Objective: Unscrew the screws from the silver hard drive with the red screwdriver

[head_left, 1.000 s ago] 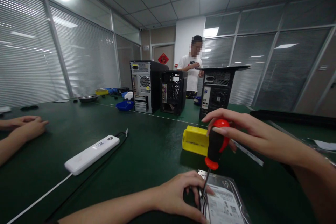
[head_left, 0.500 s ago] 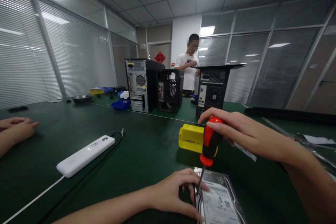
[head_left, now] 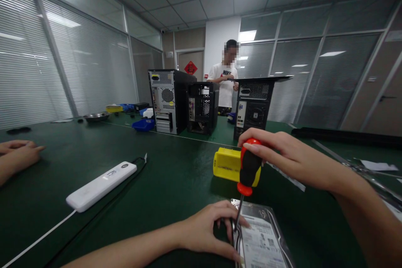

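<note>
The hard drive (head_left: pixel 262 238) lies flat on the green desk (head_left: pixel 163 176) right in front of me, label up, at the bottom edge of view. I judge it dense and rigid, a bit heavy for its size, w/ a smooth metal shell that could skid on the mat. Also shock-sensitive, so best gripped by the side edges, not the label face or the underside board. My left hand (head_left: pixel 210 230) is pressed down on its left edge, fingers curled over the rim, pinning it. My right hand (head_left: pixel 282 155) is closed round the top of the red-black screwdriver (head_left: pixel 248 169), tip down at the drive's near-left corner; exact screw too small to see.

Counts: 1 drive, 1 screwdriver, 1 yellow box (head_left: pixel 226 164) just behind the handle. Further out: 1 white power bank (head_left: pixel 101 185) w/ cables to my left, another person's hand (head_left: pixel 17 155) at the far left edge, 3 PC towers (head_left: pixel 168 100) across the desk, 1 person standing (head_left: pixel 226 81) behind them.
</note>
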The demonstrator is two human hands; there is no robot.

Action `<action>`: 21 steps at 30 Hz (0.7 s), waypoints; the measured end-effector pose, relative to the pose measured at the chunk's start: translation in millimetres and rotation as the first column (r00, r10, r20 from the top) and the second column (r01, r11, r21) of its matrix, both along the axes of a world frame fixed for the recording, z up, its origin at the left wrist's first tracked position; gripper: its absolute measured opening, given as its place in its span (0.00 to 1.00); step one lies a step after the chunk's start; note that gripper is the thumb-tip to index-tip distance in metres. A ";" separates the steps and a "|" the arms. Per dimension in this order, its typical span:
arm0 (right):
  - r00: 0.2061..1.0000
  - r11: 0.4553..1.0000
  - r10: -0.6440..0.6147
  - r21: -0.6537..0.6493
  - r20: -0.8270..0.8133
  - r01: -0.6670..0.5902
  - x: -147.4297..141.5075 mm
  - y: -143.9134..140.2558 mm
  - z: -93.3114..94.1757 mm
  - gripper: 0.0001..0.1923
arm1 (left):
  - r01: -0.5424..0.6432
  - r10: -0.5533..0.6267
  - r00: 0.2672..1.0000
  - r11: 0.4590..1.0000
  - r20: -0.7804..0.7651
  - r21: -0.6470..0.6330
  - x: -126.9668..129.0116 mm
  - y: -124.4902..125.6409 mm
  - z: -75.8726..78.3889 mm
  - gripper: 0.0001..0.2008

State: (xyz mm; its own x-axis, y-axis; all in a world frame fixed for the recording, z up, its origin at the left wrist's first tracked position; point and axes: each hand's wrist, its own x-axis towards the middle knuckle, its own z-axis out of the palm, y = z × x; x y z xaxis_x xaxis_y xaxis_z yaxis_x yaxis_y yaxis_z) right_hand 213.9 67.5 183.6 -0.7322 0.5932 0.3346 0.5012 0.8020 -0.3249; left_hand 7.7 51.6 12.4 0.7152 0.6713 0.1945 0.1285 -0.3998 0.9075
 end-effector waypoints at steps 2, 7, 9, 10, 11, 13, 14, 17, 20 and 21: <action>1.000 1.000 -0.013 -0.012 0.006 0.013 1.0 2.2 0.1 0.15 | 0.000 0.000 1.000 1.000 0.001 -0.011 0.2 0.4 -1.0 0.31; 0.996 0.996 -0.088 -0.017 0.031 0.089 3.3 2.9 0.7 0.17 | -0.007 0.007 1.000 1.000 0.005 0.012 -0.2 1.5 -2.7 0.32; 0.997 0.997 -0.070 0.016 0.035 0.069 2.6 2.8 0.6 0.17 | -0.007 0.007 1.000 1.000 0.001 0.025 -0.5 1.6 -2.4 0.31; 0.998 0.998 -0.055 0.040 0.033 0.054 1.9 2.9 0.4 0.17 | -0.007 0.007 1.000 1.000 0.002 0.029 -0.6 1.6 -2.1 0.31; 0.999 0.997 -0.045 0.069 0.029 0.043 1.2 3.2 0.0 0.17 | -0.007 0.007 1.000 0.999 0.003 0.032 -0.7 1.7 -1.9 0.31; 0.999 0.990 -0.040 0.137 0.022 0.036 -0.2 4.0 -1.0 0.18 | -0.009 0.009 1.000 0.999 0.007 0.042 -0.6 1.6 -1.5 0.31; 0.999 0.984 -0.043 0.175 0.019 0.039 -0.6 4.4 -1.6 0.19 | -0.012 0.012 1.000 0.999 0.008 0.049 -0.4 1.5 -1.4 0.31; 0.999 0.964 -0.046 0.263 0.009 0.042 -0.2 5.1 -3.0 0.22 | -0.020 0.020 1.000 0.998 0.003 0.055 0.1 1.0 -1.2 0.31; 1.000 0.984 0.015 0.179 -0.017 -0.012 1.9 3.9 -2.7 0.18 | -0.010 0.010 1.000 1.000 -0.002 0.025 0.2 0.4 -0.4 0.31; 0.998 0.992 0.047 0.118 -0.036 -0.042 2.5 3.2 -2.3 0.17 | -0.007 0.007 1.000 1.000 -0.001 0.012 0.2 0.2 0.1 0.31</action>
State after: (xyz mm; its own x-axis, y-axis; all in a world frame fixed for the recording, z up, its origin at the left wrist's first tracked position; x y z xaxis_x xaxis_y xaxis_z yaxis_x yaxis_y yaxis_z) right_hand 216.3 70.6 181.3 -0.7422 0.5154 0.4284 0.4533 0.8569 -0.2456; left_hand 7.9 51.8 12.5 0.7105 0.6740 0.2021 0.1322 -0.4101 0.9024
